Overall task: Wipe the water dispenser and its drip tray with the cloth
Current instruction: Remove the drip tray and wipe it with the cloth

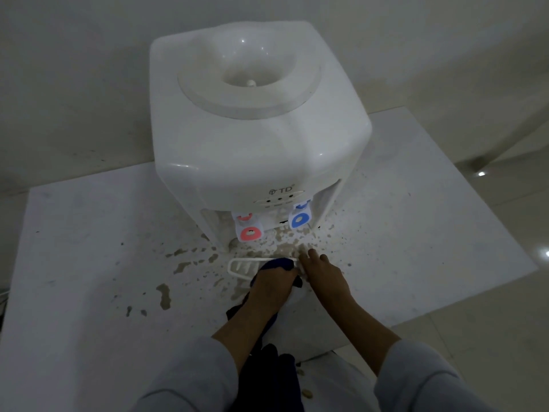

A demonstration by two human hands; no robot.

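Dispenser (pixel 255 138) sitting toward the back of a white slab (pixel 89 248), rear edge close to the wall (pixel 74 69), so not much room behind it. Plenty of open slab off to the left, less on the right where the slab edge angles away toward glossy floor tile (pixel 490 203). Front edge of the slab right at the knees.

Readable bits: "TD" logo (pixel 282 190) on the front panel, with a little row of dark dots under it. Red tap (pixel 249 230) on the left, blue tap (pixel 300 217) on the right. Top funnel open, no bottle on it, small spike poking up in the middle.

Drip tray (pixel 242 266) pulled out, lying flat on the slab just in front of the taps, white slotted grille showing on its left half. Left hand (pixel 271 285) curled down over a dark blue cloth (pixel 277 263), pressing it onto the tray's right half, more cloth trailing back under the wrist. Right hand (pixel 323 273) just beside it, fingers stretched forward at the tray's right end, seems to steady it, can't tell if actually gripping.

Brownish splatter (pixel 190 263) all over the slab around the tray and under the taps, bigger blotches off to the left. Dim lighting, plain pale wall, grey sleeves (pixel 190 379) at the bottom
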